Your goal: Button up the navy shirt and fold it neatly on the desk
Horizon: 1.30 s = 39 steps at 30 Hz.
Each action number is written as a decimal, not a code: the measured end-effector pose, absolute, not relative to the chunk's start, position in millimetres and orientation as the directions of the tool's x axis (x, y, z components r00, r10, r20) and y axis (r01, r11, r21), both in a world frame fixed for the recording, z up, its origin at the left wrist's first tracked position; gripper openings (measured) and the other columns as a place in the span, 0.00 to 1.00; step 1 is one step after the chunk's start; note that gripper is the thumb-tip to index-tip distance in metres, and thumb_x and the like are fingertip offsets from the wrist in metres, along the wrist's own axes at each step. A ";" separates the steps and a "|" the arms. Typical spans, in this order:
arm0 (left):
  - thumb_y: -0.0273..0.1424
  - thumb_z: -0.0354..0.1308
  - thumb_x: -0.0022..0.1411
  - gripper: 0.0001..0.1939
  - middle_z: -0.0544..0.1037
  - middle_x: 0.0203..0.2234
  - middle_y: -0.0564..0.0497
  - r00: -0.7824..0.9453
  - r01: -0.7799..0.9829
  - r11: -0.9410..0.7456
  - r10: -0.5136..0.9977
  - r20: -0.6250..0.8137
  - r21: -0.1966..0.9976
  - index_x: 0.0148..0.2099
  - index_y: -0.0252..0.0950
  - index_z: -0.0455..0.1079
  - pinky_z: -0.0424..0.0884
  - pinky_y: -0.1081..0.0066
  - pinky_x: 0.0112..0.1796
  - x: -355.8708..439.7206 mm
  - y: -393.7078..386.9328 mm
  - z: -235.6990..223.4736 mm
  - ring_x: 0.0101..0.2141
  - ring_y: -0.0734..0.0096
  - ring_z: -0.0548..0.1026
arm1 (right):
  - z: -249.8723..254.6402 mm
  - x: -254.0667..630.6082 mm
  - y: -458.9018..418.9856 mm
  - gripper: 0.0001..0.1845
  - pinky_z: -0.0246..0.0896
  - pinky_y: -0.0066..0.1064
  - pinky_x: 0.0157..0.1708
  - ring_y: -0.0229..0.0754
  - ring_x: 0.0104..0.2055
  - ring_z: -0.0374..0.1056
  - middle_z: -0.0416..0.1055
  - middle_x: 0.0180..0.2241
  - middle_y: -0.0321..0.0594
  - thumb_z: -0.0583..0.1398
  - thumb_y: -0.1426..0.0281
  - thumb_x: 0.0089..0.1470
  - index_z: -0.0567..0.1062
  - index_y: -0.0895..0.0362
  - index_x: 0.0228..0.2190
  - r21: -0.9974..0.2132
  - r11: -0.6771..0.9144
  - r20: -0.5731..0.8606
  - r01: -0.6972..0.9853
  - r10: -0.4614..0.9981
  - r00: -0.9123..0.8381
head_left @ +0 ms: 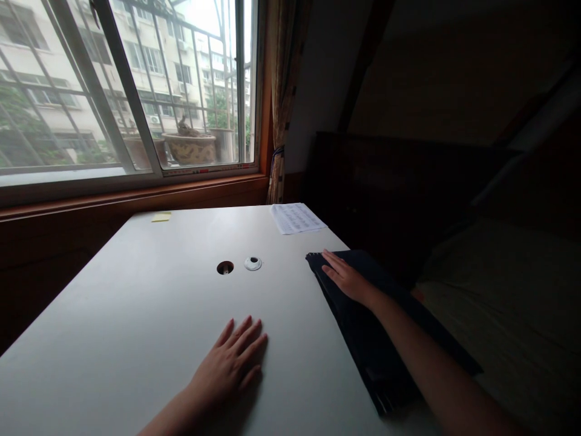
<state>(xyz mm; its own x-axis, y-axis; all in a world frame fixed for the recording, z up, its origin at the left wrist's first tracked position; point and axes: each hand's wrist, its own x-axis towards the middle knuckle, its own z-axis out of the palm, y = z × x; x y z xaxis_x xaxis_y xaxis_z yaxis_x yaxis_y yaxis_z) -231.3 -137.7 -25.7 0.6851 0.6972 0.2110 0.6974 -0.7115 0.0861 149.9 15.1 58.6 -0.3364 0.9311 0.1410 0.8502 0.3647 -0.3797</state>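
A dark navy folded cloth (363, 339), with what looks like short fringe at its ends, lies along the right side of the white table (149, 315). Part of it hangs past the table's right edge. My right hand (347, 278) rests flat on its far end, fingers stretched out and not gripping. Whether it is a scarf or a garment I cannot tell. On the bare tabletop to the left, my left hand (233, 360) lies palm down with its fingers spread, apart from the cloth.
A round cable hole (225, 267) opens in the tabletop, with its white ring cover (253, 263) beside it. Printed sheets (297, 218) lie at the far right corner, a yellow sticky note (161, 217) at the far left. Beyond are a window and a tied curtain (281, 109).
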 end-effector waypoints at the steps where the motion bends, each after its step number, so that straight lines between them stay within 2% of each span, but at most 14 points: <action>1: 0.44 0.45 0.74 0.31 0.50 0.70 0.52 0.683 0.697 -0.712 0.696 0.220 0.089 0.74 0.48 0.40 0.48 0.48 0.66 -231.4 -137.7 -25.7 0.68 0.55 0.52 | 54.7 162.4 11.6 0.41 0.39 0.50 0.69 0.51 0.72 0.41 0.46 0.70 0.49 0.40 0.46 0.66 0.54 0.59 0.68 -0.353 0.312 0.138 0.882 0.950 -0.281; 5: 0.44 0.47 0.73 0.32 0.52 0.70 0.52 0.681 0.685 -0.721 0.684 0.260 0.101 0.73 0.49 0.41 0.47 0.49 0.67 -231.5 -136.9 -27.0 0.68 0.55 0.53 | 27.5 194.6 -14.2 0.40 0.38 0.56 0.68 0.54 0.72 0.40 0.47 0.70 0.48 0.42 0.46 0.65 0.54 0.56 0.68 -0.207 0.240 0.086 0.948 0.970 -0.227; 8: 0.44 0.47 0.73 0.32 0.52 0.70 0.52 0.684 0.686 -0.722 0.683 0.258 0.093 0.73 0.49 0.41 0.46 0.49 0.67 -231.4 -136.3 -28.0 0.68 0.56 0.53 | 15.2 195.0 -42.6 0.37 0.39 0.55 0.68 0.52 0.72 0.40 0.46 0.70 0.44 0.43 0.48 0.66 0.52 0.53 0.68 -0.166 0.308 0.072 0.937 0.951 -0.300; 11: 0.44 0.47 0.73 0.32 0.52 0.70 0.52 0.681 0.689 -0.719 0.686 0.256 0.093 0.73 0.49 0.41 0.46 0.49 0.67 -231.3 -136.4 -28.0 0.68 0.56 0.53 | 14.2 182.8 -71.5 0.37 0.42 0.54 0.68 0.52 0.72 0.40 0.44 0.71 0.41 0.47 0.49 0.66 0.49 0.50 0.69 -0.123 0.386 0.122 0.914 0.920 -0.372; 16: 0.43 0.47 0.73 0.32 0.52 0.70 0.52 0.685 0.679 -0.729 0.673 0.281 0.092 0.73 0.49 0.41 0.46 0.50 0.67 -231.9 -135.9 -28.7 0.68 0.56 0.53 | 15.3 154.1 -113.1 0.37 0.39 0.60 0.68 0.57 0.72 0.37 0.41 0.71 0.40 0.53 0.51 0.64 0.52 0.48 0.68 -0.077 0.407 0.176 0.910 0.904 -0.389; 19: 0.43 0.47 0.73 0.32 0.52 0.70 0.52 0.688 0.681 -0.729 0.671 0.278 0.075 0.73 0.49 0.42 0.46 0.50 0.67 -232.3 -135.1 -30.1 0.68 0.56 0.53 | 23.5 140.9 -133.7 0.35 0.35 0.61 0.68 0.57 0.72 0.38 0.44 0.70 0.39 0.53 0.51 0.64 0.55 0.47 0.68 -0.162 0.477 0.070 0.864 0.879 -0.473; 21: 0.44 0.47 0.73 0.32 0.52 0.70 0.52 0.689 0.682 -0.728 0.670 0.274 0.065 0.73 0.49 0.41 0.46 0.50 0.67 -232.4 -134.7 -30.5 0.68 0.56 0.53 | 36.7 139.8 -142.2 0.34 0.40 0.57 0.68 0.55 0.72 0.40 0.43 0.71 0.36 0.52 0.51 0.65 0.54 0.44 0.67 -0.294 0.501 0.003 0.814 0.852 -0.523; 23: 0.44 0.47 0.73 0.32 0.52 0.70 0.52 0.690 0.681 -0.729 0.669 0.277 0.066 0.73 0.49 0.42 0.47 0.50 0.67 -232.5 -134.5 -30.2 0.68 0.56 0.53 | 52.4 148.0 -142.5 0.32 0.48 0.51 0.67 0.52 0.71 0.43 0.41 0.71 0.34 0.50 0.52 0.66 0.53 0.42 0.68 -0.425 0.451 0.013 0.785 0.870 -0.492; 25: 0.44 0.47 0.73 0.31 0.53 0.69 0.52 0.689 0.679 -0.731 0.667 0.283 0.069 0.73 0.50 0.43 0.47 0.50 0.67 -232.5 -134.4 -29.6 0.68 0.56 0.54 | 63.7 165.5 -132.3 0.31 0.51 0.49 0.66 0.52 0.71 0.45 0.41 0.71 0.33 0.48 0.52 0.67 0.53 0.42 0.68 -0.484 0.375 0.092 0.791 0.920 -0.381; 28: 0.44 0.46 0.73 0.31 0.54 0.69 0.52 0.692 0.679 -0.732 0.666 0.279 0.064 0.73 0.50 0.43 0.48 0.51 0.67 -232.5 -134.1 -28.8 0.67 0.57 0.55 | 60.6 203.3 -101.7 0.33 0.46 0.50 0.68 0.52 0.71 0.44 0.43 0.71 0.35 0.47 0.50 0.66 0.55 0.44 0.67 -0.401 0.305 0.183 0.863 0.950 -0.251; 31: 0.44 0.45 0.74 0.30 0.53 0.69 0.52 0.694 0.682 -0.729 0.670 0.266 0.057 0.73 0.50 0.43 0.50 0.51 0.66 -232.4 -133.7 -28.7 0.67 0.56 0.55 | 36.5 243.4 -69.9 0.37 0.43 0.54 0.68 0.54 0.71 0.44 0.49 0.70 0.42 0.45 0.46 0.63 0.59 0.50 0.66 -0.252 0.221 0.177 0.942 0.968 -0.179; 34: 0.44 0.45 0.74 0.30 0.52 0.70 0.52 0.696 0.687 -0.725 0.677 0.240 0.053 0.73 0.49 0.43 0.51 0.49 0.66 -232.2 -133.7 -28.5 0.68 0.55 0.54 | 10.1 275.9 -52.5 0.37 0.42 0.54 0.68 0.54 0.71 0.46 0.54 0.68 0.45 0.43 0.46 0.63 0.64 0.53 0.63 -0.138 0.182 0.171 0.974 0.972 -0.158; 36: 0.45 0.44 0.74 0.30 0.52 0.70 0.52 0.697 0.689 -0.722 0.682 0.223 0.055 0.73 0.49 0.43 0.52 0.47 0.65 -232.1 -133.8 -28.3 0.68 0.54 0.54 | -2.8 293.3 -49.5 0.37 0.41 0.54 0.68 0.54 0.71 0.45 0.55 0.67 0.47 0.42 0.47 0.62 0.66 0.54 0.62 -0.097 0.175 0.173 0.980 0.972 -0.157; 39: 0.45 0.44 0.74 0.30 0.52 0.70 0.51 0.695 0.692 -0.719 0.687 0.214 0.061 0.73 0.49 0.43 0.52 0.47 0.65 -232.0 -133.9 -28.7 0.68 0.54 0.53 | -15.9 317.4 -52.5 0.39 0.42 0.57 0.67 0.56 0.71 0.44 0.54 0.68 0.48 0.42 0.47 0.61 0.65 0.56 0.63 -0.113 0.087 0.207 0.990 0.976 -0.062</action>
